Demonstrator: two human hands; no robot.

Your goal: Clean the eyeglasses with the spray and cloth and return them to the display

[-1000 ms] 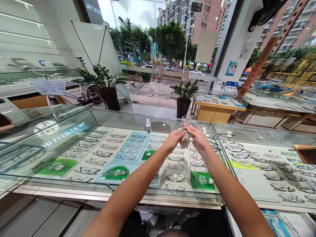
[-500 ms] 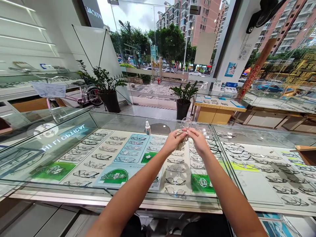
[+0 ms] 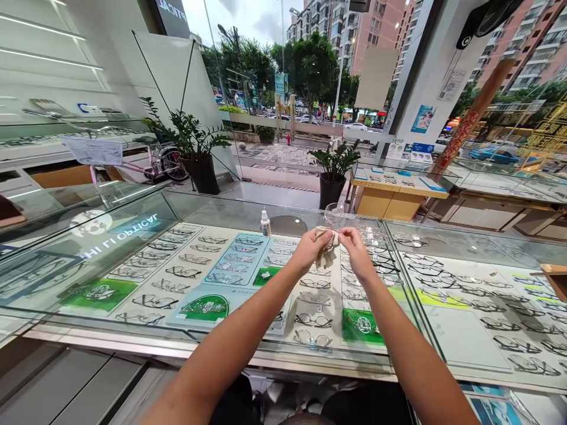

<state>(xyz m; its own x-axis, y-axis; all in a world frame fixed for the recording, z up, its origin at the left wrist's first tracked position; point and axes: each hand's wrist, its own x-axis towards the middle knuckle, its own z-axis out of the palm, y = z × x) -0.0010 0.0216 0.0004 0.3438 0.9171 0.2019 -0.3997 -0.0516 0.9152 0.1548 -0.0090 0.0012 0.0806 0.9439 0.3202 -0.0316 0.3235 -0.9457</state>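
Note:
Above the glass display counter, my left hand (image 3: 307, 252) is closed on a crumpled beige cloth (image 3: 326, 257), which hangs below its fingers. Close beside it on the right, my right hand (image 3: 355, 252) pinches at a pair of thin-framed glasses (image 3: 334, 215) and the edge of the cloth. One round clear lens sticks up beyond my fingertips; the rest of the frame is hidden by fingers and cloth. Left of the hands, a small white bottle (image 3: 265, 224) stands upright on the glass top.
Rows of eyeglasses (image 3: 183, 271) lie inside the glass counter (image 3: 212, 354). Beyond it stand two potted plants (image 3: 204, 176), a bicycle (image 3: 133, 164) and a wooden display table (image 3: 390, 199) in front of the windows.
The beige cloth now shows more, spread around the glasses and hanging lower between my hands. The view has shifted slightly.

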